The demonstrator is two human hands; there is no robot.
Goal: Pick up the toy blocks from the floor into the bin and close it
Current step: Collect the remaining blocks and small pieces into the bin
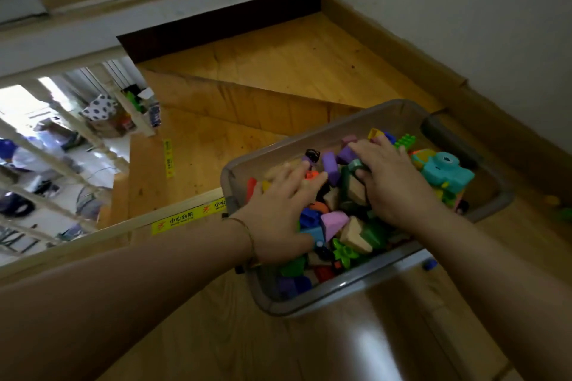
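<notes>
**A:** On the wooden floor (216, 334) at the stair head sits the grey bin (235, 176), open-topped and heaped with toy blocks (334, 223).

**B:** Hands?

**A:** Left hand (278, 210) lies flat on the heap, fingers spread, holding nothing. Right hand (393, 182) lies over the far blocks. Whether its fingers pinch one, I cannot tell.

**B:** Step?

**A:** Levelling the heap, I judge. One blue block (428, 263) lies on the floor just beside the bin. Next move: gather it, then close up.
</notes>
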